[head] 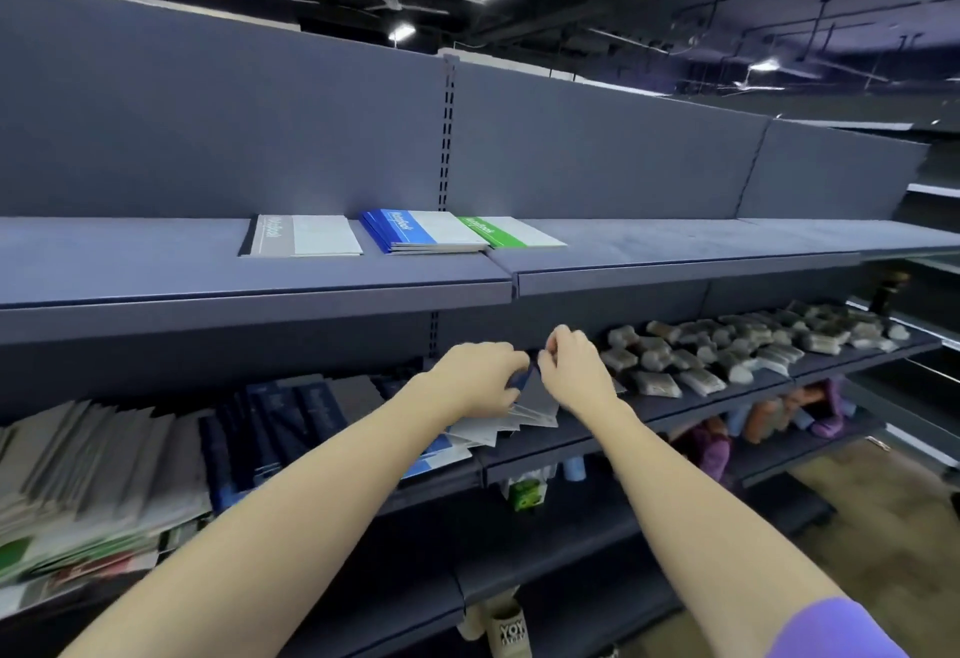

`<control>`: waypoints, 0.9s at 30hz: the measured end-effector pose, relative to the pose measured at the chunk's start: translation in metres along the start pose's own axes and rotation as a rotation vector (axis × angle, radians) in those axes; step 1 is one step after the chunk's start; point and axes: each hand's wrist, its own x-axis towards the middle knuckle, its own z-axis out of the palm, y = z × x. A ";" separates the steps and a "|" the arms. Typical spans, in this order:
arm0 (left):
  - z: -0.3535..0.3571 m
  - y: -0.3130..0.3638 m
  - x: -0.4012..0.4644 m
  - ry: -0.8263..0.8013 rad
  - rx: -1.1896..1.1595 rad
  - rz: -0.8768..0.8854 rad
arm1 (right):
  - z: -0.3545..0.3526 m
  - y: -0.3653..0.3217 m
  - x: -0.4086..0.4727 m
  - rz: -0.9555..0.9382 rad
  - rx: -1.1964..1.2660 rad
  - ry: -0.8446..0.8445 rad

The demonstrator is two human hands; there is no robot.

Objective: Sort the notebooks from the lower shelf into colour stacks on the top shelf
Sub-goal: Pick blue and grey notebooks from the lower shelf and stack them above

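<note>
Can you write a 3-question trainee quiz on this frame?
1. True or false: the blue stack lies between the grey stack and the green stack on the top shelf.
2. Where are both hands? A) top shelf B) lower shelf C) floor
3. Fill in: right of the hands on the lower shelf lie small grey ____.

Key:
1. True.
2. B: left hand and right hand are both at the notebooks.
3. Packets.
</note>
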 end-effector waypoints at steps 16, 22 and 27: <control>0.117 -0.055 -0.026 -0.227 -0.125 -0.356 | 0.111 0.020 -0.022 -0.003 0.046 -0.424; 0.139 -0.050 0.009 -0.269 -0.160 -0.406 | 0.128 0.061 0.006 -0.036 -0.054 -0.473; 0.157 -0.054 0.031 -0.409 -0.181 -0.506 | 0.139 0.088 0.038 -0.083 -0.171 -0.579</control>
